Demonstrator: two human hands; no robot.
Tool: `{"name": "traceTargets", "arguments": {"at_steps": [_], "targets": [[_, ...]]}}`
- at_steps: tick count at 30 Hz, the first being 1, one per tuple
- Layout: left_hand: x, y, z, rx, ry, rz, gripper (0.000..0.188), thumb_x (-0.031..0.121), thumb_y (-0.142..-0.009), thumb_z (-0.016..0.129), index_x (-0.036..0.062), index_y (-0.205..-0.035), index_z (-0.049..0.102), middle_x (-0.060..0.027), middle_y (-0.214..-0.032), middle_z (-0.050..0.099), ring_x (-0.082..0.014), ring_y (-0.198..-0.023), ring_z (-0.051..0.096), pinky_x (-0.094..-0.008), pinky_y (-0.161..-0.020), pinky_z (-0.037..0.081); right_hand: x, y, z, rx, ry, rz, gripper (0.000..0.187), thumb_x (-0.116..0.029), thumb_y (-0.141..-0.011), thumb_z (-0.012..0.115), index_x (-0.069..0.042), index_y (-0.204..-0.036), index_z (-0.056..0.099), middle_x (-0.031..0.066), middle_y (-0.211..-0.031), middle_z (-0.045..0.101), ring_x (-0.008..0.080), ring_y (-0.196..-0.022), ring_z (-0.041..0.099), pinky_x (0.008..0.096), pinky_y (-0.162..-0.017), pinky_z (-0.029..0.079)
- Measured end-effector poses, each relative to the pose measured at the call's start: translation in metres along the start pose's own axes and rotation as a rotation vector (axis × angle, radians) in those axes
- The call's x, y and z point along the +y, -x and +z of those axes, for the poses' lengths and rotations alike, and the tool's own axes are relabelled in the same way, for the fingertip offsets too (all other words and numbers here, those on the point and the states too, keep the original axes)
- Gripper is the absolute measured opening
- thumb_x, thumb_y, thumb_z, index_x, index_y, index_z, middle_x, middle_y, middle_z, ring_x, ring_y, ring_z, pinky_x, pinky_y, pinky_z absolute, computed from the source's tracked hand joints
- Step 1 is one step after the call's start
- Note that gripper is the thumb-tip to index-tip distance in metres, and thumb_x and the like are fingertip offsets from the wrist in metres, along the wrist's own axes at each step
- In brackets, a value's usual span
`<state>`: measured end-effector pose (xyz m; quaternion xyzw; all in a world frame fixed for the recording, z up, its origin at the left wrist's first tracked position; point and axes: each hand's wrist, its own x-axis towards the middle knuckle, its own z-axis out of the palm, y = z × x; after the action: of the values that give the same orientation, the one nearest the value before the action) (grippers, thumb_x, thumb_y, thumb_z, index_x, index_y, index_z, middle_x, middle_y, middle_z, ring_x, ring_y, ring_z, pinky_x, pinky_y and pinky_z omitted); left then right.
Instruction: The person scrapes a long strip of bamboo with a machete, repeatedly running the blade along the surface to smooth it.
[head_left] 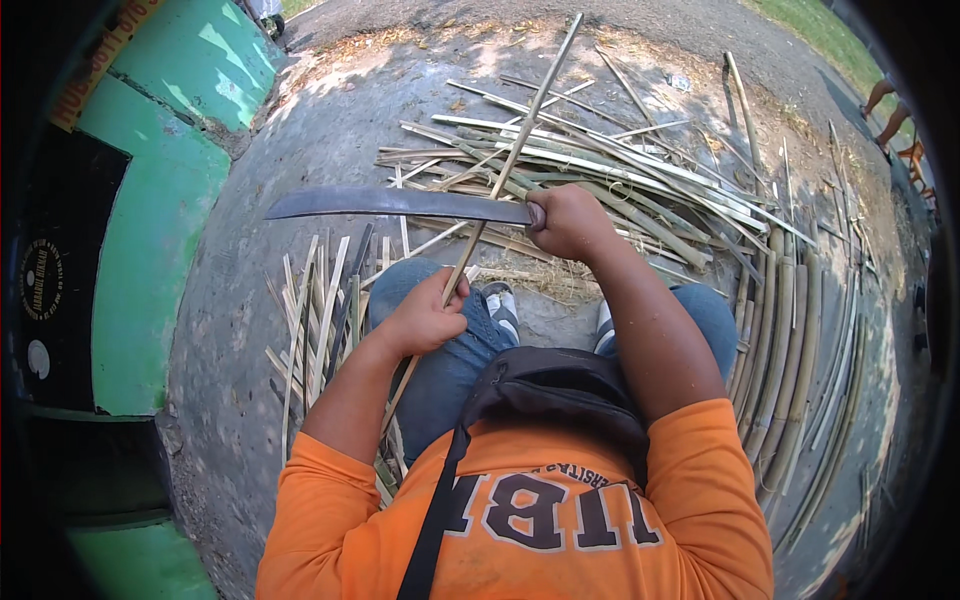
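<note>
A long, narrow bamboo strip [522,135] slants from beside my left hip up and away to the right. My left hand [425,314] is closed around its lower part, above my left thigh. In my right hand [572,222] is the handle of a machete [390,203], gripped in a fist. Its broad grey blade points left, roughly level, and crosses the strip a little above my left hand. Whether blade and strip touch, I cannot tell. The handle is mostly hidden inside my fingers.
Split bamboo strips [600,165] lie piled on the ground ahead. More cut strips [315,310] lie by my left leg. Whole bamboo poles [790,350] lie at my right. A green wall [150,280] stands at the left. Another person's legs [888,115] show at the far right.
</note>
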<state>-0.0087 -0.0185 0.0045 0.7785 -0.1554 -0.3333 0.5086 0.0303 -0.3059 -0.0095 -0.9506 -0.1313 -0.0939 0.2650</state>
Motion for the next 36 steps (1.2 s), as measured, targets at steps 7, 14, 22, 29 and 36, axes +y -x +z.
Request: {"name": "traceTargets", "arguments": {"at_steps": [7, 14, 22, 29, 36], "targets": [[0.011, 0.001, 0.001, 0.010, 0.043, -0.003, 0.035, -0.002, -0.080, 0.069, 0.0083, -0.108, 0.051, 0.0076, -0.074, 0.041, -0.0038, -0.065, 0.038, -0.0244, -0.057, 0.032, -0.023, 0.007, -0.012, 0.029, 0.059, -0.105, 0.012, -0.026, -0.081, 0.066, -0.016, -0.083, 0.073, 0.0126, -0.076, 0.070, 0.0364, -0.076, 0.070, 0.0520, -0.070, 0.056], [0.010, -0.004, 0.013, 0.135, -0.117, -0.048, 0.038, 0.008, -0.085, 0.081, 0.0080, -0.108, 0.051, 0.0076, -0.072, 0.043, -0.0037, -0.063, 0.039, -0.0249, -0.057, 0.034, -0.013, 0.004, -0.011, -0.062, 0.153, 0.018, 0.013, -0.025, -0.079, 0.067, -0.017, -0.086, 0.074, 0.0113, -0.079, 0.073, 0.0361, -0.078, 0.071, 0.0499, -0.073, 0.057], [0.013, -0.001, 0.014, 0.159, -0.103, -0.024, 0.043, 0.011, -0.083, 0.081, 0.0041, -0.115, 0.053, 0.0048, -0.069, 0.046, -0.0070, -0.061, 0.043, -0.0288, -0.057, 0.037, -0.020, 0.005, -0.015, -0.100, 0.089, 0.040, 0.019, -0.026, -0.087, 0.061, -0.013, -0.088, 0.075, 0.0169, -0.081, 0.072, 0.0401, -0.081, 0.070, 0.0531, -0.076, 0.056], [0.012, 0.000, 0.011, 0.120, -0.157, -0.016, 0.041, 0.008, -0.083, 0.079, 0.0041, -0.116, 0.055, 0.0052, -0.069, 0.044, -0.0069, -0.062, 0.043, -0.0286, -0.057, 0.037, -0.011, 0.005, -0.013, -0.140, 0.017, 0.044, 0.020, -0.024, -0.086, 0.060, -0.010, -0.086, 0.074, 0.0197, -0.082, 0.071, 0.0419, -0.082, 0.069, 0.0532, -0.077, 0.056], [0.004, -0.002, 0.011, 0.134, -0.029, 0.013, 0.037, 0.006, -0.084, 0.078, 0.0060, -0.112, 0.053, 0.0078, -0.070, 0.042, -0.0043, -0.061, 0.039, -0.0258, -0.057, 0.035, -0.014, 0.007, -0.011, 0.051, -0.056, 0.100, 0.018, -0.025, -0.086, 0.063, -0.008, -0.086, 0.071, 0.0211, -0.078, 0.069, 0.0449, -0.077, 0.067, 0.0550, -0.073, 0.054]]}}
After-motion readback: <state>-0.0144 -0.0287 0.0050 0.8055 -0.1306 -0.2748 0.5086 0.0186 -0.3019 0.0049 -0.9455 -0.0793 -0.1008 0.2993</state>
